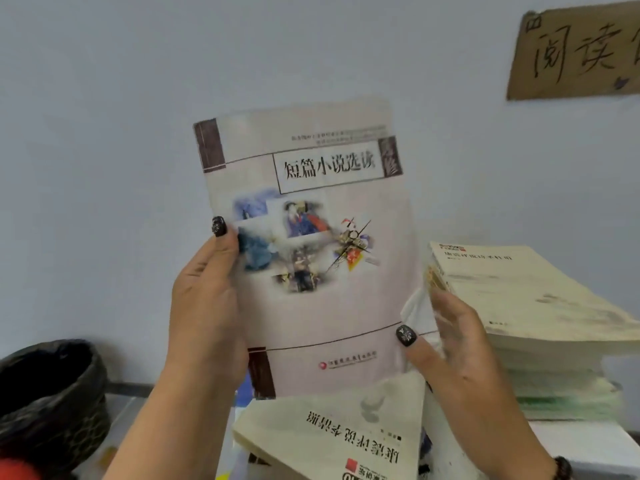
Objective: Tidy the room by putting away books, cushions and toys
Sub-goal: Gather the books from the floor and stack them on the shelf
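Observation:
I hold a thin pale pink book point(325, 306) upright in front of the wall, its cover with small pictures facing me. My left hand point(207, 306) grips its left edge, thumb on the cover. My right hand point(450, 344) holds the lower right edge, thumb on the cover, with a white tissue point(417, 315) pressed under the fingers. A cream book point(339, 438) lies tilted just below the held book. To the right, a stack of cream books point(526, 327) rests on a white surface.
A black-lined waste bin point(52, 400) stands at the lower left. A brown cardboard sign point(575, 53) with handwritten characters hangs on the wall at the upper right. A white ledge point(588, 445) carries the stack.

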A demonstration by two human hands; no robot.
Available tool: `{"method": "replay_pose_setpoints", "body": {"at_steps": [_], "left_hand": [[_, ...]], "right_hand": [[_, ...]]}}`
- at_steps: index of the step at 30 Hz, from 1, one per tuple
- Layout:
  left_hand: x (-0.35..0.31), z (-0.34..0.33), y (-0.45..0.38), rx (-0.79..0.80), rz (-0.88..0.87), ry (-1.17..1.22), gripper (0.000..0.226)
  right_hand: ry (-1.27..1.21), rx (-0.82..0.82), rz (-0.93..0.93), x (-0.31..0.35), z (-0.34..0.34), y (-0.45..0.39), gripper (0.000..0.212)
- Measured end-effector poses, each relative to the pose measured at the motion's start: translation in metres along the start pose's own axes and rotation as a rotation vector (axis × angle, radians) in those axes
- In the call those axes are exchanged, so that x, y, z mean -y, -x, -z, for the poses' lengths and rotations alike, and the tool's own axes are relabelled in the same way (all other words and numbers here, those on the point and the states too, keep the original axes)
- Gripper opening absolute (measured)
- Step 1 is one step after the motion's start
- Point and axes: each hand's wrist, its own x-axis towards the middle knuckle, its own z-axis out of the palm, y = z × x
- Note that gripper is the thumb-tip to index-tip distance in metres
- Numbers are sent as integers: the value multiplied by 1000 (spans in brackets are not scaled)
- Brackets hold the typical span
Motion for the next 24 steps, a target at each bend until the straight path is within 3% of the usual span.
{"method": "replay_pose_setpoints", "body": {"at_steps": [4, 6, 10, 14, 16, 21, 22, 24], "left_hand": [[3, -1, -2, 90, 141, 84, 41], [7, 0, -1, 98, 180, 84, 40], [20, 3, -1, 27, 132, -64, 25], [27, -1, 2, 11, 50, -151, 30], [27, -2, 2, 15, 11, -166, 24], [29, -1, -3, -46, 68, -84, 21], [30, -1, -4, -54, 118, -36, 21], [32, -3, -6, -69, 233, 53, 23]], "right_hand": [[-303, 213, -243, 11, -2, 4, 73], [-374, 282, -278, 21, 1, 8, 69], [-228, 162, -264, 25, 1, 9, 71], [-148, 51, -296, 13, -5, 10, 28], [-124, 24, -300, 8, -7, 12, 22], [-195, 64, -272, 10, 5, 11, 23], [-235, 66, -269, 12, 9, 10, 31], [-341, 64, -273, 17, 17, 8, 68]]}}
